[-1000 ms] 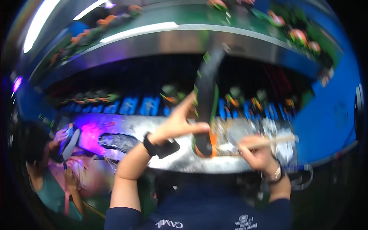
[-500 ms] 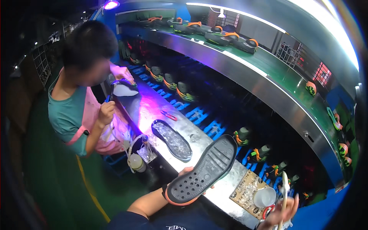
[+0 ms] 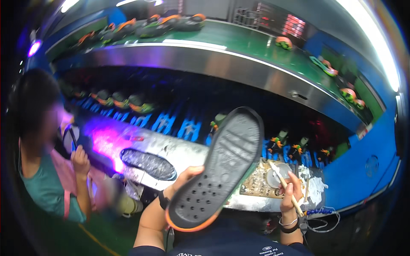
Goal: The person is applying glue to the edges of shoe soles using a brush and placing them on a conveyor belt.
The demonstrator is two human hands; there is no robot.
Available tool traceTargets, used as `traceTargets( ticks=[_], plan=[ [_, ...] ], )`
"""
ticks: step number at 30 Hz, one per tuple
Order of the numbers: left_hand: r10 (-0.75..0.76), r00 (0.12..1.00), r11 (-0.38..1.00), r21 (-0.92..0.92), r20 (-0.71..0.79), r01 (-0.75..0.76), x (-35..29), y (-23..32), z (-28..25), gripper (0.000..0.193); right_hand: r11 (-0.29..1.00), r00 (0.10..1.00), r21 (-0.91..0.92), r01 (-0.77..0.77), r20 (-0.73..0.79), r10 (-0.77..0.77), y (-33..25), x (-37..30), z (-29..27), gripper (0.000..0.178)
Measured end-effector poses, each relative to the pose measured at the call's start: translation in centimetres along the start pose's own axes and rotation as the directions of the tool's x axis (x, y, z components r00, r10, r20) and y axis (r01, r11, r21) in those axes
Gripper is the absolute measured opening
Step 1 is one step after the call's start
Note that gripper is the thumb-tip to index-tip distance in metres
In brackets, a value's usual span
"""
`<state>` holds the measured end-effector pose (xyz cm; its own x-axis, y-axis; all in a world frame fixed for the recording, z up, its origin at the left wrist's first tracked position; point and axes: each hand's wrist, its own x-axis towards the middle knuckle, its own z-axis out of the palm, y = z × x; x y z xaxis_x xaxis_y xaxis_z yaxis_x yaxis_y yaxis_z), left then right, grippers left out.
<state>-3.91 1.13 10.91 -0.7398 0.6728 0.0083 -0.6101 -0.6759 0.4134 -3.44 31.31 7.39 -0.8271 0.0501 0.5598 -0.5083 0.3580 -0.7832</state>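
My left hand [image 3: 183,179] grips a black shoe sole [image 3: 232,145], tilted up in front of me. Round holes dot its heel part, ridges cross its forefoot, and orange shows along the heel edge. Most of my left fingers are hidden behind it. A brush with a pale handle [image 3: 294,205] is pinched in my right hand [image 3: 292,191], its bristle end at a whitish bowl [image 3: 272,178]. That bowl stands on a brown board [image 3: 252,186] on the metal bench. Farther left lies another black sole [image 3: 147,164] with a shiny, whitish-streaked inner face.
At the left a co-worker [image 3: 42,170] holds a thin tool. Red-handled snips [image 3: 136,138] lie on the bench [image 3: 194,154]. Behind it, blue racks [image 3: 190,129] carry shoes. Above runs a green conveyor [image 3: 239,40] with shoe parts. White crumpled material [image 3: 317,190] sits at the bench's right end.
The view has swung right, so the co-worker and bench appear farther left. The held sole stands more upright. My right hand's brush has tipped from upright to slanting, its bristle end now at the bowl.
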Motion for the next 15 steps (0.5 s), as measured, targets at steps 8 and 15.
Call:
traceTargets(
  ticks=[8,15],
  plan=[
    [-0.023,0.978,0.795,0.598,0.205,-0.106,25.9,11.4,17.2,0.042,0.993,0.973,0.058,-0.104,-0.202,0.114,-0.9,-5.0,-6.0,0.032],
    [0.51,0.849,-0.281,0.959,0.137,0.014,26.4,16.1,15.6,0.054,0.969,0.911,0.072,-0.236,-0.33,0.246,0.7,-7.5,-9.2,0.032]
  ],
)
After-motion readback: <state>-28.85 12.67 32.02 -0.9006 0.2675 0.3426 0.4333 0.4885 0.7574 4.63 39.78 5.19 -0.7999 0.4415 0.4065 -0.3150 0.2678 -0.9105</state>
